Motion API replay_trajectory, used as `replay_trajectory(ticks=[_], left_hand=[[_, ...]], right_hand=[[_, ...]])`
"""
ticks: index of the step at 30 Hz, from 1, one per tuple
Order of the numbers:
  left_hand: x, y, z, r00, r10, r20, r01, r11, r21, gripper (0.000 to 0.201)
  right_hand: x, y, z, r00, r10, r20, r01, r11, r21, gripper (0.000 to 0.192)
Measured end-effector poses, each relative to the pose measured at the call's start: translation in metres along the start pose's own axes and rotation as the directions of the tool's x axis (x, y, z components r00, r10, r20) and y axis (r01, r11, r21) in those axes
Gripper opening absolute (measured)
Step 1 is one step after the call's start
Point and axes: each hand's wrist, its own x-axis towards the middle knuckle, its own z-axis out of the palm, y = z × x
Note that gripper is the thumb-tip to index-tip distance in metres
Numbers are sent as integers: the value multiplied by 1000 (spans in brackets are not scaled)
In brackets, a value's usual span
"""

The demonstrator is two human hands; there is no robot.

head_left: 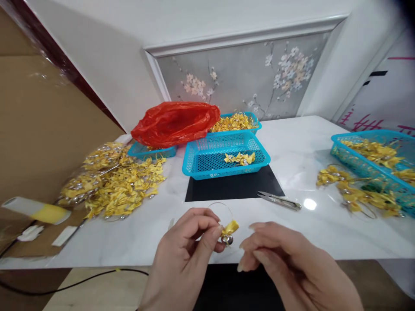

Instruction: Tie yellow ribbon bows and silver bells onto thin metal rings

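Far left, off the table edge: a cardboard box point(39, 242) bearing a white-and-yellow roll point(39, 211) and small white scraps; a black cable point(74, 283) trails on the floor below it.

Table point(301, 151), white, glossy. Left part: a large heap of yellow ribbon bows point(113, 183) with small silver bells, loose on the surface.

Behind the heap: a red plastic bag point(175, 123) lying over a blue basket point(152, 151), most of which it hides.

Centre: a blue mesh basket point(207, 162) holding a few yellow bows, set on the far edge of a black mat point(233, 186). Behind it, a second blue basket point(241, 123) filled with yellow bows.

Left hand point(191, 239): near table edge, fingers pinched together on a single yellow bow point(229, 227) with a silver bell point(227, 240) hanging beneath it. The bow sits at the fingertips, just above the table's near edge, between the two hands. A thin wire loop point(222, 206) rises behind the hand; whether it joins the bow cannot be told.

Right hand point(279, 255): fingers curled loosely inward, fingertips just beside the bell; whether they grip anything cannot be told.

Beyond the right hand: thread snips point(280, 201), lying flat, just off the mat's right corner.

Right part: a loose cluster of yellow bows on wire rings point(356, 190), touching a blue basket point(340, 149) at the table's right edge, also holding bows.
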Motion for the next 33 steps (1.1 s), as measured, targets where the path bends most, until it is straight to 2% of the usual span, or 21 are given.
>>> replay_trajectory(ticks=[3, 6, 9, 13, 16, 23, 33], left_hand=[[-1, -1, -1, 999, 34, -8, -33, 999, 21, 19], [-3, -2, -3, 999, 45, -15, -44, 998, 50, 19], [-5, -2, -4, 999, 41, -13, -40, 997, 70, 17], [-5, 0, -3, 999, 35, -26, -34, 997, 65, 17], [-5, 2, -3, 999, 34, -21, -33, 998, 45, 18], [-7, 3, -2, 1000, 11, -13, -10, 1000, 16, 18], [-10, 0, -2, 1000, 27, -5, -27, 999, 42, 16]], right_hand=[[0, 0, 1, 993, -72, 96, 88, 980, -176, 26], [0, 2, 5, 992, -119, 48, 128, 935, -330, 28], [-2, 1, 10, 992, -122, -29, 100, 912, -397, 28], [-3, 0, 13, 985, -165, -57, 116, 861, -496, 28], [-4, 2, 14, 978, -201, -62, 139, 840, -524, 32], [-7, 10, 21, 955, -263, -139, 151, 831, -535, 21], [-5, 11, 19, 938, -336, -88, 232, 794, -562, 22]])
